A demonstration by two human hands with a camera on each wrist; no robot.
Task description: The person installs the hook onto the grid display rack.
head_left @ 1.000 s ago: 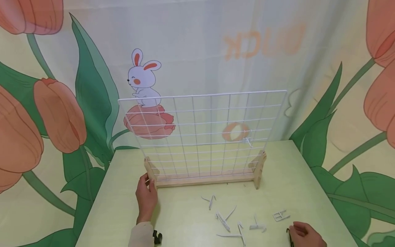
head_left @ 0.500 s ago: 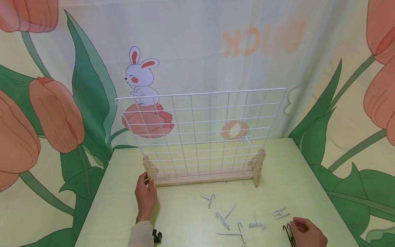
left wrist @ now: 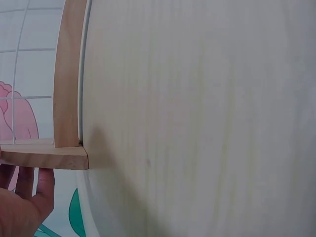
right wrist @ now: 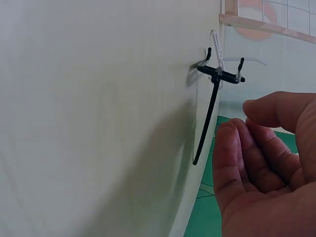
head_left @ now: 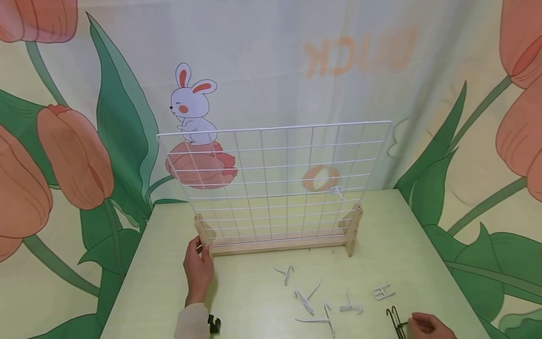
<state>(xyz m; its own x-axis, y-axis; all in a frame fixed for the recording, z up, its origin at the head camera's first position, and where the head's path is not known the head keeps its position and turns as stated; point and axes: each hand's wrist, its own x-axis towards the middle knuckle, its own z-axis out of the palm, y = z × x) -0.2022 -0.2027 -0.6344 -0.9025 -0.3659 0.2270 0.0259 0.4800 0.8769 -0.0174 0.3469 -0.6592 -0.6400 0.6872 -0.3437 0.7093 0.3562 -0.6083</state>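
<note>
With the stand (head_left: 279,248) gripped at its left end by the left hand (head_left: 199,273), the black hook (right wrist: 216,76), near right, is apparently being reached for or released by the right hand (head_left: 432,326) (loosely curled, seemingly empty); for lifting, a closer pinch would be needed.

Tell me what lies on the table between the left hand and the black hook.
Loose white hooks lie on the table between the left hand and the black hook, as the head view shows.

From here I see a pale table (head_left: 161,268) under the left hand (head_left: 199,270), tulip-printed cloth (head_left: 262,70) hanging beyond it.
</note>
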